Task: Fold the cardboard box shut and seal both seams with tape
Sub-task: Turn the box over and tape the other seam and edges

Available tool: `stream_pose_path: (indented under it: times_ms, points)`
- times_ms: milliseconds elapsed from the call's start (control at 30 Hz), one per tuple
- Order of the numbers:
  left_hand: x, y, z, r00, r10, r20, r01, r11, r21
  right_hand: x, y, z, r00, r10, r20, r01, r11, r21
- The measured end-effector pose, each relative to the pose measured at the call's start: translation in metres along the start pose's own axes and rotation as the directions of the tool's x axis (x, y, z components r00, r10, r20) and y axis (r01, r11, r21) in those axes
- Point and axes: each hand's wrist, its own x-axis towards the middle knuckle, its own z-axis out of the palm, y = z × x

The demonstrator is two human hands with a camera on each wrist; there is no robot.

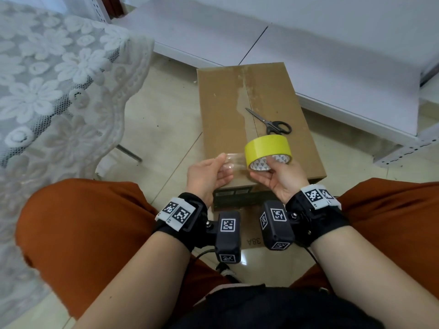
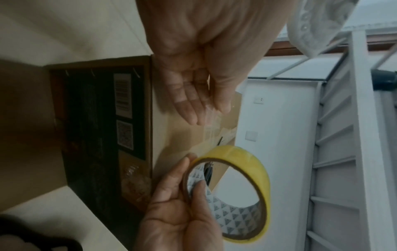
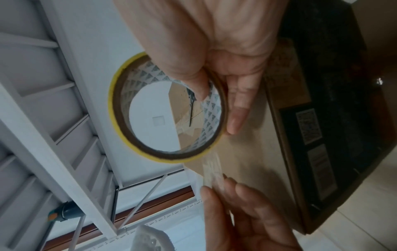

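A brown cardboard box (image 1: 223,119) lies on the floor with its top flaps folded shut; old tape residue runs along the centre seam (image 1: 247,100). Black scissors (image 1: 273,123) rest on its top. Above the box's near end my right hand (image 1: 270,172) grips a yellow tape roll (image 1: 268,148), thumb inside the core (image 3: 199,88). My left hand (image 1: 211,172) pinches the free end of a clear tape strip (image 1: 234,160) pulled out leftward from the roll. The roll (image 2: 242,186) and the strip (image 2: 212,122) also show in the left wrist view, the strip (image 3: 211,164) in the right.
A lace-covered table (image 1: 59,74) stands at the left with a metal leg (image 1: 129,151). White shelving boards (image 1: 332,55) lie behind and to the right of the box. My knees in rust trousers (image 1: 83,222) flank the box on the tiled floor (image 1: 164,129).
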Motion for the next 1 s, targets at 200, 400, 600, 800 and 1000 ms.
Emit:
stream_pose_path:
  times_ms: [200, 400, 600, 800, 1000]
  points:
    - [-0.004, -0.004, -0.009, 0.997, 0.062, -0.056, -0.057, 0.995, 0.087, -0.009, 0.004, 0.004, 0.999, -0.035, 0.037, 0.039, 0.993, -0.108]
    - [-0.015, -0.004, -0.019, 0.993, 0.044, -0.11, -0.04, 0.998, 0.041, -0.012, 0.01, 0.008, 0.997, -0.075, 0.029, 0.079, 0.97, -0.23]
    - [-0.022, -0.007, -0.022, 0.991, 0.043, -0.131, -0.037, 0.998, 0.049, -0.017, 0.013, 0.008, 0.997, -0.072, -0.012, 0.066, 0.959, -0.275]
    - [-0.026, -0.013, -0.023, 0.986, 0.069, -0.15, -0.056, 0.995, 0.086, -0.02, 0.014, 0.005, 0.994, -0.1, -0.046, 0.075, 0.922, -0.381]
    - [-0.028, -0.02, -0.025, 0.978, 0.078, -0.194, -0.051, 0.989, 0.14, -0.024, 0.018, 0.003, 0.988, -0.136, -0.072, 0.084, 0.871, -0.484]
